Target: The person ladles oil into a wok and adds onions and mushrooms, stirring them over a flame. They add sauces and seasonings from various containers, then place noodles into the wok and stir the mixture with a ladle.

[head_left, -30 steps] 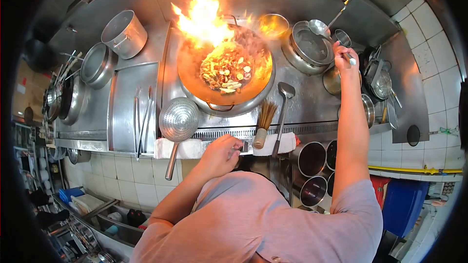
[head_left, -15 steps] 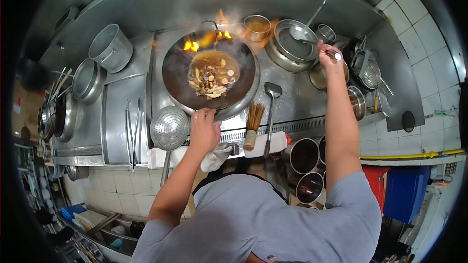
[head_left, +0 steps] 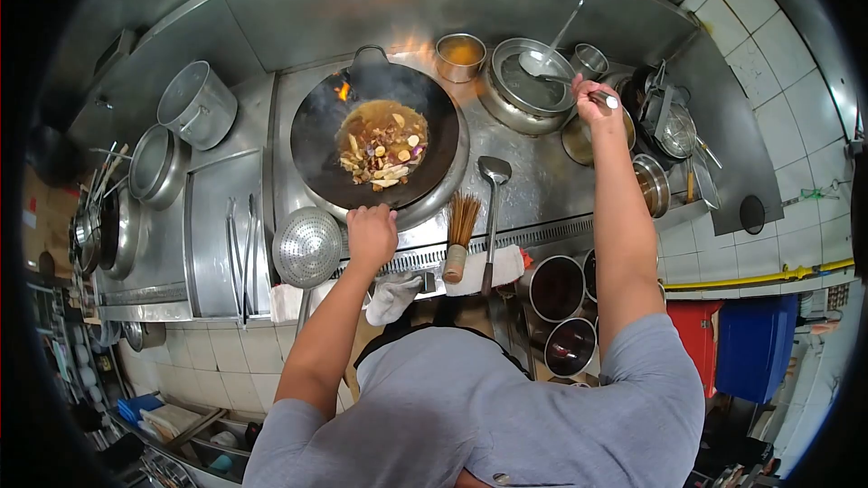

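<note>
My left hand (head_left: 372, 233) is closed on the near edge of the black wok (head_left: 312, 149), where its near handle would be; the exact grip is hidden. Brownish broth with pale slices and chunks of food (head_left: 384, 146) pools in the wok, and a small flame (head_left: 342, 91) shows at its far left side. Over on the right, my right hand (head_left: 597, 101) is wrapped around the handle of a ladle (head_left: 535, 63). The ladle's bowl is over a round metal pot of liquid (head_left: 529, 90).
Near the wok lie a perforated skimmer (head_left: 307, 246), a bamboo brush (head_left: 461, 221) and a wok spatula (head_left: 495, 172). A small metal pot (head_left: 460, 58) stands behind. Tongs (head_left: 242, 253) rest on a tray at left, beside a tall pot (head_left: 199, 104). White cloths (head_left: 398, 296) lie along the front edge.
Flames around the wok have shrunk sharply. The wok's far handle now shows clearly. My view has shifted slightly; my right hand still holds the ladle over the pot.
</note>
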